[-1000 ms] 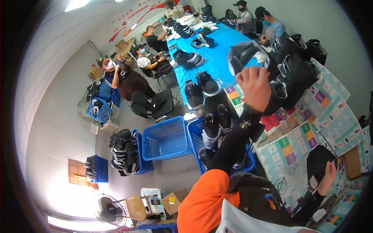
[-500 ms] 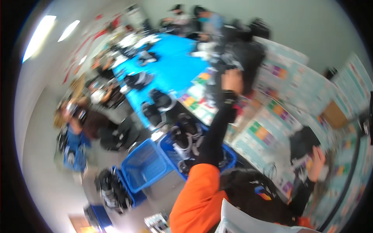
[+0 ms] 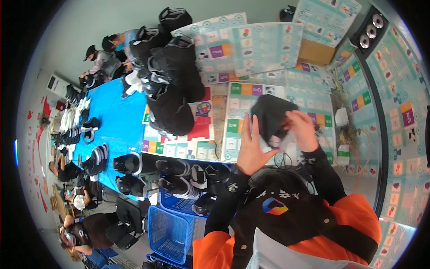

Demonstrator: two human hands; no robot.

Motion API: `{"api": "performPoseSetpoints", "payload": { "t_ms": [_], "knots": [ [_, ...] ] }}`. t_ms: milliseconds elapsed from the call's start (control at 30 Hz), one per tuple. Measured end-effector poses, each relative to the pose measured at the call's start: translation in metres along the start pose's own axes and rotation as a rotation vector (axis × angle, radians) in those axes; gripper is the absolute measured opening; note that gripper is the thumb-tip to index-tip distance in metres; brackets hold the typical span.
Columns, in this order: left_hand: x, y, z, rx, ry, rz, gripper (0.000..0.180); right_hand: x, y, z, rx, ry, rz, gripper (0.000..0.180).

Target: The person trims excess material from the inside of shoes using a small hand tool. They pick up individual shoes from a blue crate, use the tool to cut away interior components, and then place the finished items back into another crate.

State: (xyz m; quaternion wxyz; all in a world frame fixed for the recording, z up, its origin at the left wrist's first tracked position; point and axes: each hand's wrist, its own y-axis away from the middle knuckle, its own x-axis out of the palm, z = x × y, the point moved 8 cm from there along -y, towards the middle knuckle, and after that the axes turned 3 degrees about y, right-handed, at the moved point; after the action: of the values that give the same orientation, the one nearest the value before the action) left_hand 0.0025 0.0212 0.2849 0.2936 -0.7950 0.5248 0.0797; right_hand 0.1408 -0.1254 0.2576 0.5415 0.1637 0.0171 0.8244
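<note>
A black fabric piece shaped like a cap (image 3: 272, 117) is upright in front of me above the printed worktop, slightly blurred. My right hand (image 3: 303, 131) grips its right edge with bent fingers. At its lower left, my left hand (image 3: 254, 150) has its fingers straight and its thumb spread, close to the cap; whether it touches is hard to tell. Tall stacks of similar black caps (image 3: 174, 67) stand to the left of my hands. The cap's lower edge is partly hidden by my hands.
Blue baskets stand at lower left, one with black-and-white caps (image 3: 177, 184) and another blue basket (image 3: 168, 235) beside it. A blue table (image 3: 114, 116) holds more caps, with people seated around it. Printed boards (image 3: 268, 47) line the back; a dark cable (image 3: 283, 160) lies near my hands.
My left hand has come back from the black stacks to beside the cap. My right hand has taken hold of the cap's edge. The whole view has turned.
</note>
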Motion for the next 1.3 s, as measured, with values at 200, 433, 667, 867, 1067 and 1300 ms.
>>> {"api": "performPoseSetpoints", "payload": {
  "t_ms": [200,433,667,867,1067,1300],
  "knots": [
    [-0.014,-0.017,0.047,-0.110,-0.303,-0.222,0.073,0.053,-0.002,-0.037,0.165,0.002,0.213,0.021],
    [-0.042,-0.001,0.083,-0.214,-0.128,-0.124,0.050,0.056,0.026,0.038,-0.911,1.130,0.020,0.037],
    [-0.042,0.016,0.093,-0.267,0.264,-0.041,0.042,0.025,0.004,-0.018,-0.414,0.573,0.375,0.033],
    [-0.042,0.039,0.089,-0.206,0.400,-0.134,0.028,0.020,0.012,-0.018,-0.479,0.501,0.305,0.020],
    [-0.032,0.048,0.086,-0.179,0.187,-0.382,0.013,0.006,0.007,-0.031,-0.446,0.600,0.121,0.013],
    [-0.003,0.044,0.125,-0.598,0.717,-0.343,0.028,-0.006,-0.032,-0.055,-0.091,0.513,0.278,0.021]
  ]
}}
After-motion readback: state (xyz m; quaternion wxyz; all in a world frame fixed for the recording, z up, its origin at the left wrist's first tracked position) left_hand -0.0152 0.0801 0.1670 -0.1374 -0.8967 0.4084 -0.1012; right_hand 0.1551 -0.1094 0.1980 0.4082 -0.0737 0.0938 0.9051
